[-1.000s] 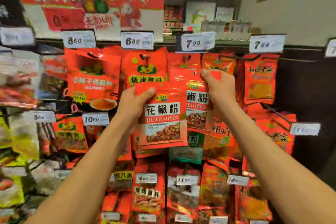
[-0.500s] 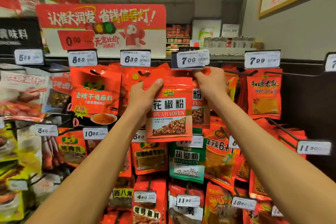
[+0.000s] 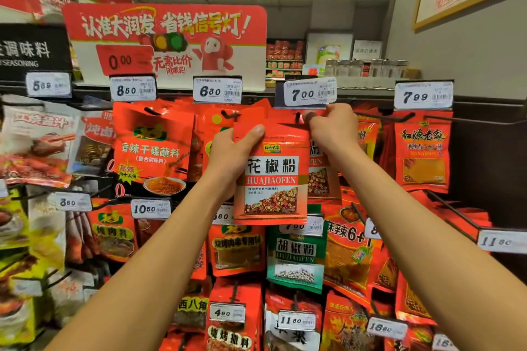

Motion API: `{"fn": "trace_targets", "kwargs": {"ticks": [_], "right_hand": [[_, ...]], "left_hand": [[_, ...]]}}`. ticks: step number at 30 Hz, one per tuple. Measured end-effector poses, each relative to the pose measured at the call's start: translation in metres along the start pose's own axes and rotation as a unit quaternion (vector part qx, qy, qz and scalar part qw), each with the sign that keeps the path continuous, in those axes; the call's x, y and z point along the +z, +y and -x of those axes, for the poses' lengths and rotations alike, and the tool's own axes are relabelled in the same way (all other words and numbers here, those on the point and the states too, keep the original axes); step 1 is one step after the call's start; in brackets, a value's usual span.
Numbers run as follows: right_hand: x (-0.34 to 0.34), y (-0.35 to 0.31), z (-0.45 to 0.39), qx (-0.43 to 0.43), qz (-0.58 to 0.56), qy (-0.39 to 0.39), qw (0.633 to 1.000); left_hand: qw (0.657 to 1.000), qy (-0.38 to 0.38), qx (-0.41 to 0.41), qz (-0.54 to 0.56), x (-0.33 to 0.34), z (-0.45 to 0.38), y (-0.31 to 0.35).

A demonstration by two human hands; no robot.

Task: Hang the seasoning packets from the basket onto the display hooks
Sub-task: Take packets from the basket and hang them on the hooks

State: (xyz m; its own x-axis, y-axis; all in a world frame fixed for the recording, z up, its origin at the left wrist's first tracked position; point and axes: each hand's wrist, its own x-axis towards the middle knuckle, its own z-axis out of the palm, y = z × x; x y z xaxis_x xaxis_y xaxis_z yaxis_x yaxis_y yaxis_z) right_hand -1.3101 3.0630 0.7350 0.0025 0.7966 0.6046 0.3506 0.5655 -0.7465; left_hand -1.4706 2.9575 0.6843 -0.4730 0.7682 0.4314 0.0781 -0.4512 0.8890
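Observation:
My left hand point(image 3: 231, 157) grips a stack of red HUAJIAOFEN seasoning packets point(image 3: 271, 177) by its upper left edge, thumb across the front. My right hand point(image 3: 332, 129) pinches the top of a packet just under the 7.00 price tag point(image 3: 309, 93), where the display hook point(image 3: 298, 117) pokes out. A second packet of the same kind point(image 3: 322, 179) hangs partly hidden behind the stack and my right wrist. The basket is out of view.
Pegboard hooks full of red seasoning packets fill the wall, each with a price tag. A green pepper packet point(image 3: 295, 259) hangs below. A bare hook point(image 3: 382, 117) juts out to the right, next to the 7.99 packets point(image 3: 423, 154). A red promotional sign point(image 3: 168, 43) stands above.
Both hands rose with the packets from mid display to the top row. My right hand moved up to the hook under the 7.00 tag.

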Motion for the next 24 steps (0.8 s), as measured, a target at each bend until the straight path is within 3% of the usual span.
{"fn": "trace_targets", "kwargs": {"ticks": [9,14,16,18,21,24], "right_hand": [[0.040,0.024,-0.048,0.081,0.021,-0.019,0.996],[0.026,0.034,-0.050,0.063,0.021,-0.039,0.997],[0.014,0.039,-0.039,0.061,-0.048,0.027,0.997],[0.000,0.041,-0.024,0.067,-0.200,0.043,0.977],[-0.018,0.038,0.001,0.070,-0.405,-0.089,0.907],[-0.023,0.032,0.015,0.010,-0.386,-0.155,0.910]], "left_hand": [[1.000,-0.013,-0.010,-0.001,0.014,-0.004,-0.003],[1.000,-0.021,0.001,0.001,0.028,-0.011,0.006],[1.000,-0.010,0.003,0.001,0.035,-0.014,0.008],[1.000,0.002,0.000,0.003,0.042,-0.017,0.009],[1.000,0.011,0.000,0.011,0.050,-0.019,0.012],[1.000,0.011,-0.008,0.007,0.055,-0.020,0.017]]}}
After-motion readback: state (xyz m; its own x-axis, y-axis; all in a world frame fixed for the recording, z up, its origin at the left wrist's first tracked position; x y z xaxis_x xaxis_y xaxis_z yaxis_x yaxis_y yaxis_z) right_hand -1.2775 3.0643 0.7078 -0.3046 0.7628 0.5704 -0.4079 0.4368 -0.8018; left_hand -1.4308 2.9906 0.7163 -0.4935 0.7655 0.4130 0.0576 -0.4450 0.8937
